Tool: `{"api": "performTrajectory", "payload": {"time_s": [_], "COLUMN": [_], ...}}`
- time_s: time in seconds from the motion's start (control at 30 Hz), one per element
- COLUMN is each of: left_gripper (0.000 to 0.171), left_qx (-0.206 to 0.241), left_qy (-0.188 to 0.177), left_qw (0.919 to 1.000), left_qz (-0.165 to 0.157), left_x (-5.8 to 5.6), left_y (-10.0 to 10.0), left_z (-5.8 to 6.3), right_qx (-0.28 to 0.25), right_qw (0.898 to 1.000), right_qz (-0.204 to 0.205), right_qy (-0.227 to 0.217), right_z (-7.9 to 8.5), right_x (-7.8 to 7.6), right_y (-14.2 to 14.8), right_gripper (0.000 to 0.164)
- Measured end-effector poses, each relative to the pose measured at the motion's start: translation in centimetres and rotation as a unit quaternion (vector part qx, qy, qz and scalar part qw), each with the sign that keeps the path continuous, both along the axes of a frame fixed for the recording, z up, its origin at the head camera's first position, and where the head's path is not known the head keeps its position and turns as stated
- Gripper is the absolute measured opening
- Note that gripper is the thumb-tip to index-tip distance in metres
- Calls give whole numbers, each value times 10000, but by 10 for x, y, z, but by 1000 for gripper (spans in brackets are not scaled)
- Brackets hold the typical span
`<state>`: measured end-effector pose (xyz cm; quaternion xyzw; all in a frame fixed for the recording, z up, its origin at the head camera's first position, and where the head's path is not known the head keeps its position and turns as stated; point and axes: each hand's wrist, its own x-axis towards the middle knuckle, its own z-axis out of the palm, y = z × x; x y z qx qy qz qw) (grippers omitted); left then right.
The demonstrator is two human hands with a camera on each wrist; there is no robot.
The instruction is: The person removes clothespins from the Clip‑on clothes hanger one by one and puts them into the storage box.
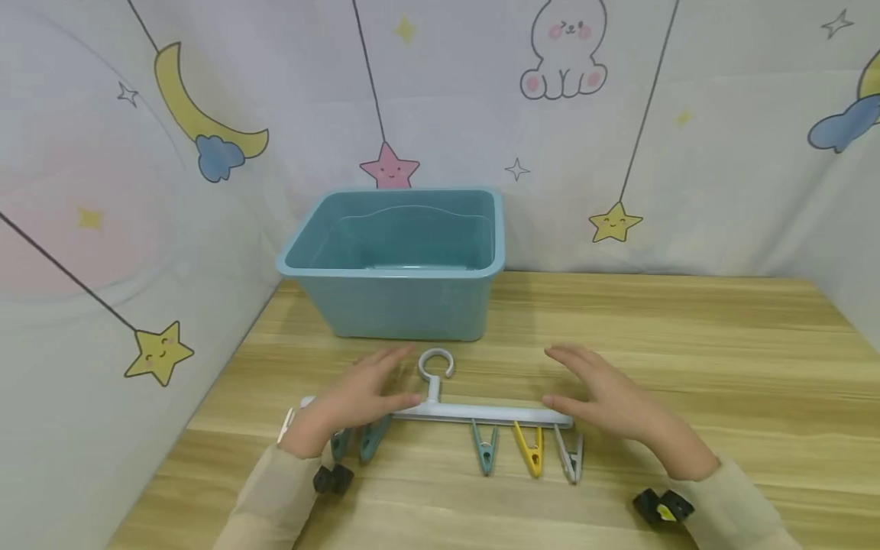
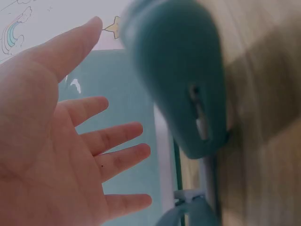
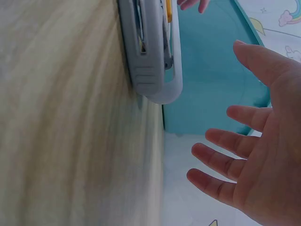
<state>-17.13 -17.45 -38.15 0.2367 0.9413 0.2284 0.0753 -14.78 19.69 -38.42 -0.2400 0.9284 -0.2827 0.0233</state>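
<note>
A pale clip hanger [image 1: 495, 413] with a grey hook [image 1: 436, 365] lies on the wooden table. Along its bar hang several clothes pegs, among them a teal peg [image 1: 485, 449], a yellow peg [image 1: 531, 451] and a grey peg [image 1: 570, 456] on the right half. My left hand [image 1: 357, 393] is over the bar's left part, fingers spread, and partly hides the pegs there. Close to the left wrist camera, a teal peg [image 2: 183, 80] looms large. By the bar's right end is my right hand [image 1: 612, 397], its fingers straight and holding nothing.
Behind the hanger a blue-green plastic bin [image 1: 406, 305] stands on the table [image 1: 687, 336]. A white cloth [image 1: 454, 114] printed with stars and moons hangs behind and at the sides. Black camera mounts sit on both wrists.
</note>
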Motion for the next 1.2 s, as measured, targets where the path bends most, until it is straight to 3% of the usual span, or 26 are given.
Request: {"api": "performTrajectory", "payload": {"time_s": [0.43,0.77,1.2], "left_gripper": [79,75,60], "left_qx": [103,30,16], "left_qy": [-248,-408,-22], "left_qw": [9995,9987,9972], "left_qz": [-159,-300,-748], "left_x": [1,3,1], "left_y": [0,2,4], "left_z": [-13,-12,-19], "right_qx": [345,506,502], "right_qw": [9982,9970,9954], "right_qz": [121,374,515], "right_qy": [-477,-441,-633], "right_z": [-7,-7,-9], "right_x": [4,5,3], "right_y": [1,2,-2], "right_gripper": [76,75,67]}}
